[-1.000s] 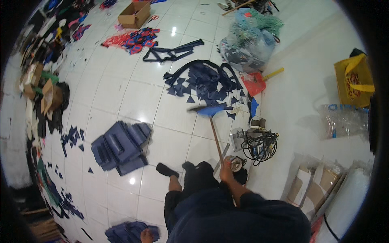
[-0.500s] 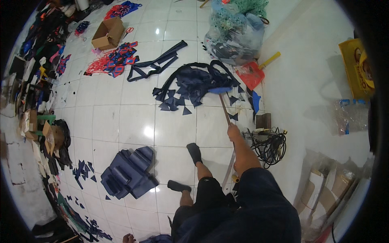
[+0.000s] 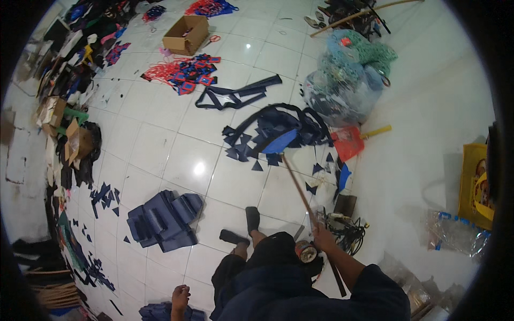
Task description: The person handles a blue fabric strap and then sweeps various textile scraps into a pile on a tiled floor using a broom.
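My right hand [image 3: 323,237] is closed around the long wooden handle of a broom [image 3: 297,187]. The broom's blue head [image 3: 280,142] rests on a heap of dark navy fabric scraps and strips [image 3: 270,120] on the tiled floor. Small triangular offcuts [image 3: 257,166] lie along the heap's near side. Low on the left, my left hand [image 3: 181,295] hangs by my side with its fingers curled; whether anything is inside them does not show. Below it are folded navy pieces [image 3: 163,312]. A red dustpan [image 3: 347,143] with a yellow handle lies right of the heap.
Stitched navy pieces [image 3: 163,220] lie left of my feet. Beyond the heap are navy strips [image 3: 235,95], red-corded tags [image 3: 184,75] and a cardboard box [image 3: 186,35]. Stuffed plastic bags [image 3: 345,88] stand by the right wall. Coiled black cables [image 3: 350,232] sit beside the handle. Clutter lines the left wall.
The broom's head has shifted toward me over the scraps, and its blue face shows more now. My right hand has come closer to my body. The view has turned, and more of my left hand shows.
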Action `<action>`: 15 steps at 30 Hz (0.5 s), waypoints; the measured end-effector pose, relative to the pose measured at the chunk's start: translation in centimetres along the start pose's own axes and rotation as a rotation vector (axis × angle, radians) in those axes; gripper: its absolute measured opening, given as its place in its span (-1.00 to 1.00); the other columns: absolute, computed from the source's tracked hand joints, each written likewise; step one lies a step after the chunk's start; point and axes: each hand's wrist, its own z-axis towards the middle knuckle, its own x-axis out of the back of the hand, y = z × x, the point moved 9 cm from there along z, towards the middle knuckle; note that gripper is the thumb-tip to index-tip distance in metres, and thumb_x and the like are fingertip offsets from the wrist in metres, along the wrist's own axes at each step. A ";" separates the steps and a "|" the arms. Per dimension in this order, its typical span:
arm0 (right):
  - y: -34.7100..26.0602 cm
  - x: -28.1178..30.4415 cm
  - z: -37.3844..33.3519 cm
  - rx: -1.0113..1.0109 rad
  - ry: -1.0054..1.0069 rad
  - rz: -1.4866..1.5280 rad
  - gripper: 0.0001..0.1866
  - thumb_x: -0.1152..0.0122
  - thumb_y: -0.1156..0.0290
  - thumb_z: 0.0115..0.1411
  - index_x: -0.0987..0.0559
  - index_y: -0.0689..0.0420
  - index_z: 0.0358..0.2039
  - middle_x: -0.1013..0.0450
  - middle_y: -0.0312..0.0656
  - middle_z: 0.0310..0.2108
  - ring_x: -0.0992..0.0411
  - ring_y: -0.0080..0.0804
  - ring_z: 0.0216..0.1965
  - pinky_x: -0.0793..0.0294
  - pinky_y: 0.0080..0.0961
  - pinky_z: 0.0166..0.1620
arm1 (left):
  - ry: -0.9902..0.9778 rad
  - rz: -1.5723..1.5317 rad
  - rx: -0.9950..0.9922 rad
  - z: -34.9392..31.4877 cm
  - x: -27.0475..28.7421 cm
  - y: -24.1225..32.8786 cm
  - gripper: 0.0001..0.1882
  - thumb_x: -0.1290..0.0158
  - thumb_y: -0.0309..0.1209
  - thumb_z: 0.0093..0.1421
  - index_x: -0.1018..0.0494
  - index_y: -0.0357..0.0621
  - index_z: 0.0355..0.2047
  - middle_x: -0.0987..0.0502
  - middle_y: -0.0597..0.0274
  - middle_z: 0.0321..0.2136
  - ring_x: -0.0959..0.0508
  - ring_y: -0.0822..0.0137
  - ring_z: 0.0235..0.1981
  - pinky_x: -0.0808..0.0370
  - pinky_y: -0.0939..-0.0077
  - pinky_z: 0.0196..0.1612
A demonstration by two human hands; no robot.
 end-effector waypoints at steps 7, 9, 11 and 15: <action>-23.4 -5.6 7.6 -0.018 -0.884 0.867 -0.72 -0.01 0.26 0.24 -0.41 0.27 -0.37 -0.34 -0.18 -0.71 -0.31 -0.40 -0.76 -0.26 -0.46 -0.71 | 0.141 -0.090 -0.068 0.9 2.0 -0.7 -0.63 -0.07 -0.24 0.14 -0.39 -0.24 -0.14 -0.46 0.22 -0.45 -0.48 0.43 -0.49 -0.37 0.59 -0.50; -28.7 -7.6 11.4 0.146 -0.897 0.612 -0.62 -0.02 0.24 0.22 -0.40 0.18 -0.68 -0.31 -0.21 -0.81 -0.28 -0.41 -0.80 -0.24 -0.46 -0.71 | 0.156 -0.145 -0.135 0.6 2.7 -1.2 -0.70 -0.02 -0.29 0.17 -0.37 -0.19 -0.14 -0.45 0.27 -0.43 -0.47 0.42 -0.49 -0.38 0.56 -0.50; -32.2 -10.8 15.4 0.351 -0.932 0.276 -0.57 -0.02 0.23 0.19 -0.41 0.13 -0.78 -0.29 -0.21 -0.85 -0.26 -0.39 -0.82 -0.24 -0.45 -0.68 | 0.242 -0.194 -0.094 0.0 3.6 -3.2 -0.70 -0.02 -0.30 0.17 -0.37 -0.18 -0.13 -0.44 0.26 -0.42 -0.46 0.41 -0.48 -0.38 0.55 -0.49; -32.7 -16.1 25.3 0.396 -0.709 0.056 -0.60 -0.12 0.21 0.08 -0.43 0.12 -0.81 -0.35 -0.16 -0.81 -0.29 -0.34 -0.80 -0.29 -0.36 -0.64 | 0.342 -0.454 -0.106 -1.9 3.4 -7.0 -0.75 0.02 -0.33 0.20 -0.36 -0.16 -0.16 -0.41 0.28 -0.46 -0.44 0.42 -0.50 -0.37 0.52 -0.51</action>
